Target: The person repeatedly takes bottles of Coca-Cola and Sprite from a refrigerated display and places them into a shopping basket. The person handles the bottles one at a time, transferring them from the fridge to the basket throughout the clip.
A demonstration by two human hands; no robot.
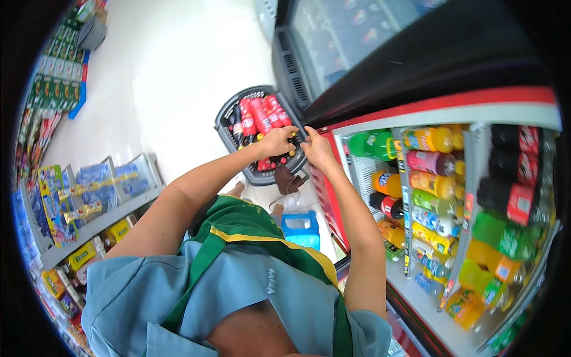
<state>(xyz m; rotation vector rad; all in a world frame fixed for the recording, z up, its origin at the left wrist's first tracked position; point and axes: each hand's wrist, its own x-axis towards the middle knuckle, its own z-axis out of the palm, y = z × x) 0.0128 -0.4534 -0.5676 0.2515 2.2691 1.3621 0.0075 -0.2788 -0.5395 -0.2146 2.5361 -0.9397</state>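
A black plastic shopping basket (pixel 225 134) sits before me with cola bottles (pixel 258 114) inside, several in red labels or wrapping. Over its near right part hangs my left hand (pixel 277 142), fingers bent and apart, with nothing visible in it. Close beside it, at the basket's right rim, my right hand (pixel 317 149) has thumb and forefinger spread and holds nothing visible. Bottles with yellow and red caps lie below the hands, partly hidden by the left one. A dark brown cloth (pixel 287 180) drapes over the basket's near end.
On my right stands an open drinks cooler (pixel 439 100) with shelves of bottled drinks (pixel 430 178); its glass door (pixel 339 40) swings out beyond the basket. A blue plastic stool (pixel 303 230) is near my feet. Store shelves (pixel 102 223) line the left side.
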